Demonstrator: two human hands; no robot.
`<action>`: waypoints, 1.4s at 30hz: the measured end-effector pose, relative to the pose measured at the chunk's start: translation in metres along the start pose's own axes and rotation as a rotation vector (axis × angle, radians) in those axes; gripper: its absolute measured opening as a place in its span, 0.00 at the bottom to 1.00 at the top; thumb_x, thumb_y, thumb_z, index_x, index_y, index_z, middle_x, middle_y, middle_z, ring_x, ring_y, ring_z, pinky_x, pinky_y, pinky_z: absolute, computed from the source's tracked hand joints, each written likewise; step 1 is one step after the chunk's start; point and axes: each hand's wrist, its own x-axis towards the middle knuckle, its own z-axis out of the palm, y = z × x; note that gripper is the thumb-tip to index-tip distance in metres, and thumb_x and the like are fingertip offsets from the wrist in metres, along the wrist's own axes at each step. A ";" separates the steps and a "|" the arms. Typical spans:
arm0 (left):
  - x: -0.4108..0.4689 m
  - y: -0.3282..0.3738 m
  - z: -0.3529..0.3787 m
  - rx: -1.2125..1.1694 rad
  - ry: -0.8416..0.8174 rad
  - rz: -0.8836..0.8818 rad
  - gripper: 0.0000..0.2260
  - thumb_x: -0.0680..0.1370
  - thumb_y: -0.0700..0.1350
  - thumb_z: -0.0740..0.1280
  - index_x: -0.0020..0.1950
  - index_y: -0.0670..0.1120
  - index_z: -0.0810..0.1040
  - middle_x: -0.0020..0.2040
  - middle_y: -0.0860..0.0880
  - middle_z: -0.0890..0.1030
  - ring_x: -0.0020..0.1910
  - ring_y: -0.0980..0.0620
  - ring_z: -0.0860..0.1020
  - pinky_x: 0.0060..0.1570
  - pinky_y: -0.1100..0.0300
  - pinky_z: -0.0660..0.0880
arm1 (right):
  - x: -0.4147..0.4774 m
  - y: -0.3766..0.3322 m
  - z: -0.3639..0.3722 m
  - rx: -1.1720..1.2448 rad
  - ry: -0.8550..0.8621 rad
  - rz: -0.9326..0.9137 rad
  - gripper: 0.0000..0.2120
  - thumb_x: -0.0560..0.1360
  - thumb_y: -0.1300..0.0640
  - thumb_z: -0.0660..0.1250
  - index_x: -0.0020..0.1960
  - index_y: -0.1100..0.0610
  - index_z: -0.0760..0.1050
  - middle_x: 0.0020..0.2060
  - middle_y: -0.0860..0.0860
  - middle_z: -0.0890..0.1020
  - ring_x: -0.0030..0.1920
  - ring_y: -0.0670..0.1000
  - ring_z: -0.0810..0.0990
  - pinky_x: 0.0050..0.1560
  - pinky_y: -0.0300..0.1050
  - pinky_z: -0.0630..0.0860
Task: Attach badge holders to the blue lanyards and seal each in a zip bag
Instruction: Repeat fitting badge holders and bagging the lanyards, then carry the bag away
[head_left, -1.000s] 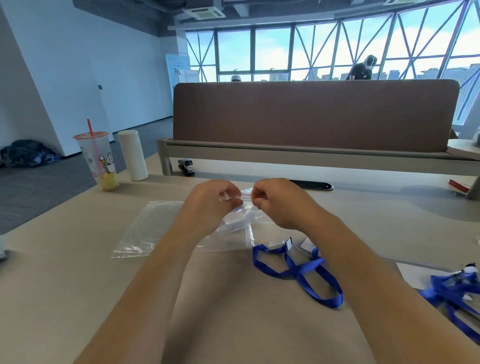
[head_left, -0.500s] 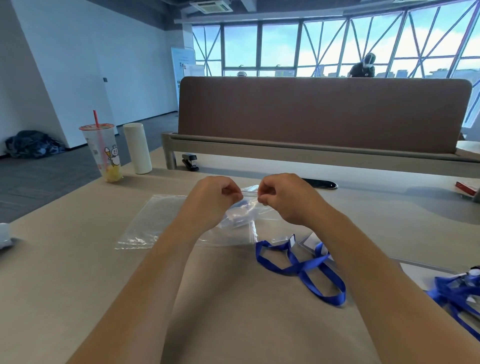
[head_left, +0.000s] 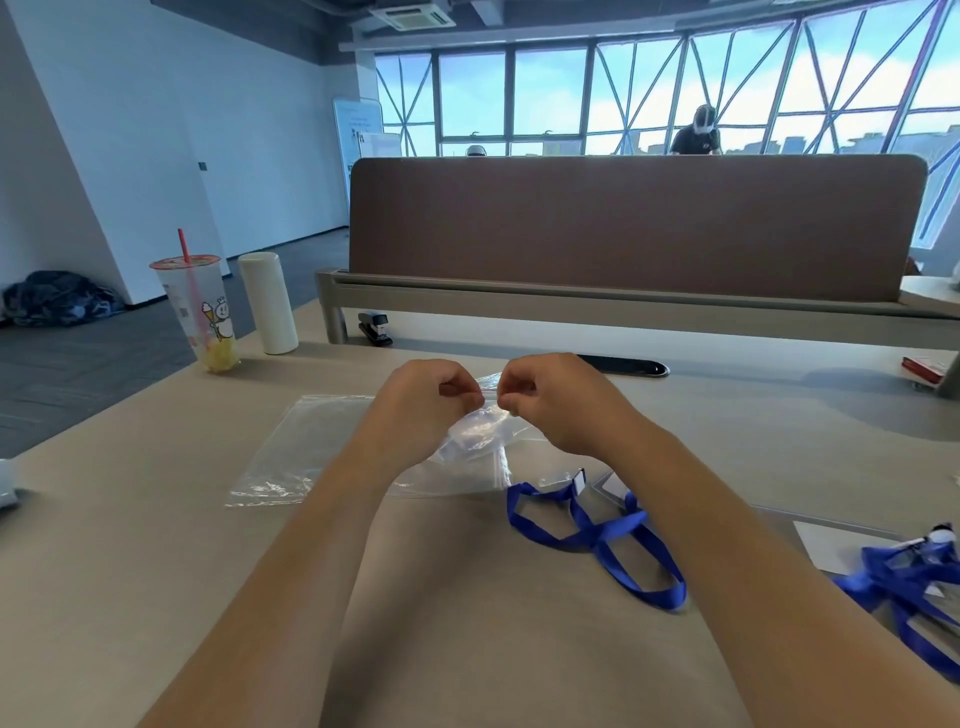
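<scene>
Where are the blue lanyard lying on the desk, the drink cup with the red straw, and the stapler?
blue lanyard (head_left: 597, 540), head view, on the crossing of its ribbon loops.
drink cup (head_left: 200, 312), head view, on the middle of its clear wall.
stapler (head_left: 375, 327), head view, on its black body.

A drink cup with red straw stands beside a white cylinder; a black stapler lies nearby.

Bright office: tall windows at twelve o'clock, a brown desk partition below them, white wall at ten o'clock.
</scene>
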 end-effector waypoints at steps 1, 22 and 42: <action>0.000 -0.001 -0.001 -0.007 -0.002 -0.005 0.03 0.78 0.42 0.69 0.46 0.50 0.80 0.36 0.61 0.75 0.36 0.62 0.75 0.39 0.78 0.67 | 0.000 0.001 -0.001 -0.017 -0.006 0.003 0.07 0.80 0.53 0.64 0.56 0.51 0.79 0.50 0.48 0.82 0.48 0.48 0.79 0.51 0.43 0.78; 0.018 0.040 -0.006 0.339 -0.038 -0.008 0.13 0.80 0.50 0.67 0.64 0.50 0.78 0.55 0.51 0.81 0.47 0.51 0.76 0.54 0.60 0.70 | -0.001 -0.012 -0.034 -0.135 0.030 0.040 0.07 0.81 0.53 0.62 0.54 0.52 0.78 0.46 0.50 0.81 0.45 0.50 0.78 0.49 0.45 0.78; -0.014 0.062 -0.046 0.033 0.066 -0.002 0.05 0.79 0.46 0.69 0.52 0.47 0.84 0.47 0.50 0.83 0.46 0.51 0.80 0.49 0.62 0.72 | -0.040 -0.017 -0.065 0.409 0.208 0.217 0.04 0.78 0.54 0.67 0.47 0.53 0.79 0.39 0.44 0.83 0.42 0.44 0.80 0.42 0.39 0.74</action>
